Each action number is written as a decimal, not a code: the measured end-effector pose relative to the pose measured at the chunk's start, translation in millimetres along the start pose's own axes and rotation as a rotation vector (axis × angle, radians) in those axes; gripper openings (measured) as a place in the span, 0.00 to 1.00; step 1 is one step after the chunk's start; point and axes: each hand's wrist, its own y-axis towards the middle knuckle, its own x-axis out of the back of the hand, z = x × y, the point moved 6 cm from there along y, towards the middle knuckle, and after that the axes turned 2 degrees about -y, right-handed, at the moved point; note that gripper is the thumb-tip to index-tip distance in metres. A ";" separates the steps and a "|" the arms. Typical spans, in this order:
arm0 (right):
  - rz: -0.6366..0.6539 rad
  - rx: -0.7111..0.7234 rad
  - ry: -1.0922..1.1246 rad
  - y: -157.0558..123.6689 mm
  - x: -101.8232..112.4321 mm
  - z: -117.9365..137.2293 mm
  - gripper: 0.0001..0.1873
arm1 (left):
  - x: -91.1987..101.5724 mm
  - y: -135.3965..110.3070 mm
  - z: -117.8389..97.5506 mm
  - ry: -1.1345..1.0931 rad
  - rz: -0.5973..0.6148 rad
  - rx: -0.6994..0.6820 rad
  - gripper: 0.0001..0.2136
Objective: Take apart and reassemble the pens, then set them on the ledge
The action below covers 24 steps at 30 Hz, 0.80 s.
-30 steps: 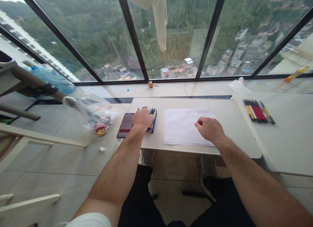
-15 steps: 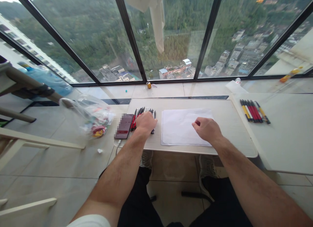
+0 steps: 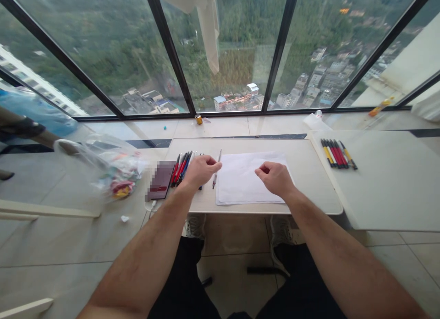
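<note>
My left hand pinches a slim pale pen between thumb and fingers, just off the left edge of the paper. The pen stands roughly upright in the view, its ends showing above and below the fingertips. Behind that hand lies a row of pens in red, black, white and blue, partly covered by it. My right hand is closed with the fingers curled, over the right part of the white paper sheets; I see nothing in it.
A phone with a cable lies left of the pens on the low white table. A second table on the right holds several yellow, red and black pens. A plastic bag sits on the floor at left.
My left hand has drawn a pen from the row and moved right, towards the paper. My right hand stays closed over the paper. The whole view has shifted slightly.
</note>
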 end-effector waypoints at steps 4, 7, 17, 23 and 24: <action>0.015 -0.075 0.433 1.0 -7.8 2.3 0.14 | -29.9 -13.7 -17.1 -0.257 0.128 -0.101 0.14; 0.054 -0.138 0.699 0.1 -15.2 5.1 0.16 | -50.0 -27.2 -28.9 -0.363 0.187 -0.135 0.13; 0.072 -0.188 1.060 -4.1 -22.1 14.4 0.15 | -58.5 -47.5 -48.8 -0.301 0.205 -0.133 0.13; -0.045 -0.339 1.161 -3.0 -19.3 5.4 0.15 | -59.0 -49.5 -47.9 -0.169 0.186 -0.188 0.10; -0.056 -0.358 1.164 -3.3 -19.9 4.2 0.16 | -58.9 -50.4 -47.8 -0.153 0.175 -0.197 0.10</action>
